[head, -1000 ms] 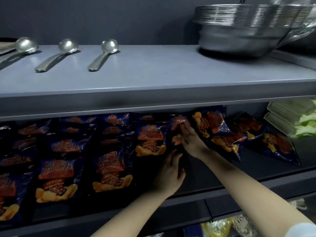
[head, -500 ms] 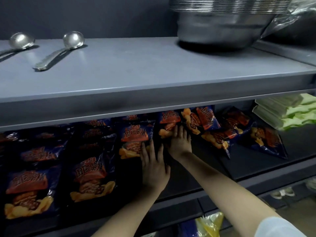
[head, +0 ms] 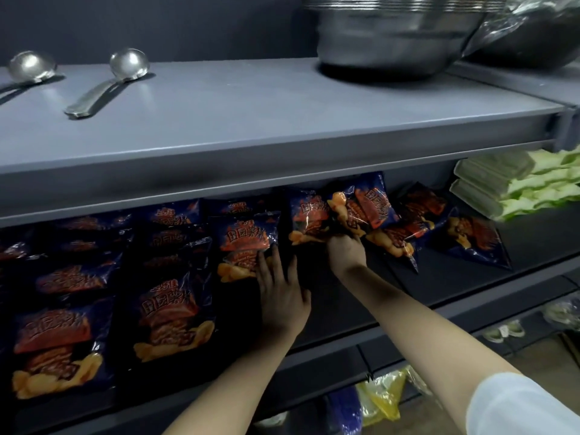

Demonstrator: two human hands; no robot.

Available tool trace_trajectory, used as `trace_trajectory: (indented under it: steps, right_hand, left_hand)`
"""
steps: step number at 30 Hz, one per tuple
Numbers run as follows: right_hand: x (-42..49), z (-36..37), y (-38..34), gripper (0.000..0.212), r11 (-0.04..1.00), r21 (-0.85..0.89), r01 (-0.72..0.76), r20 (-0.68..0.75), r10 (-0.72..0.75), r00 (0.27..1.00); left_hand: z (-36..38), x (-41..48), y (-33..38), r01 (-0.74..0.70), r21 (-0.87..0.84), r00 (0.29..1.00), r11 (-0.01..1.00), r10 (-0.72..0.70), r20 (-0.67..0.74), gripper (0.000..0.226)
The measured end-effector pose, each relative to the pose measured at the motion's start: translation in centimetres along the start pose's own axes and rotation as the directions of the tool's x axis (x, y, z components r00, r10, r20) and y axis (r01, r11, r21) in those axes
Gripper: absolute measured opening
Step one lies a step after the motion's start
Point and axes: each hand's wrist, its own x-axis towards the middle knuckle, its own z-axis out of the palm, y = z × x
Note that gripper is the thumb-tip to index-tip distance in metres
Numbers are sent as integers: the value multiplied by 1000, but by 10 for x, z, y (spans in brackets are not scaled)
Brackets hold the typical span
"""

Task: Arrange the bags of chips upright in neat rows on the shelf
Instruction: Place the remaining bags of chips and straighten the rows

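Right hand (head: 345,252) clenched round tilted bag (head: 372,205) on shelf (head: 408,329), left hand (head: 279,296) flat, fingers straight, against standing bag (head: 243,243); rows (head: 166,309) leftward upright and neat, loose bags (head: 470,240) rightward heaped, not yet stood.

On my feed the light falls from above: the upper shelf (head: 282,114) is evenly lit, while the ladles (head: 128,62) and steel bowls (head: 392,36) carry soft glints and throw dark shadows beside them. Under its edge the lower shelf (head: 455,277) sits in deep shade, so I see the bags of chips (head: 166,312) dimly, with faint glare on their foil. The wide lens bows the shelf lines, and the whole picture looks slightly soft.
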Motion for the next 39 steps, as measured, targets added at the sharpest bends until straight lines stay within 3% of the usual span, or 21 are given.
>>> trace_trajectory:
  steps: [3,10,16,22,30,36,39]
  right_hand:
    - [2,-8,-5,23,998,56,-8,-10,8,1000]
    - [1,-12,-9,25,999,8,41,-25,-41,999]
    - [-2,-14,-9,20,984,172,53,-177,-22,984]
    - [-13,-33,3,16,962,270,-46,-176,96,980]
    - [-56,-47,-3,13,932,337,135,-359,-5,933]
    - [-84,-53,-13,1,927,227,297,-573,-120,811]
    - [-91,-46,-30,17,917,214,337,-579,-159,800]
  left_hand:
    - [-2,-1,0,10,-3,1000,1000,-10,5,69]
    - [2,1,-2,18,-3,999,1000,-18,-42,69]
    - [5,3,-2,33,4,998,999,-33,-57,66]
    - [1,3,0,34,-17,999,999,-34,-7,66]
    - [-4,2,-3,39,-20,997,999,-37,73,65]
    - [-17,-19,0,-132,-42,984,990,136,112,56]
    - [-21,-41,-1,-258,-131,951,957,276,138,49]
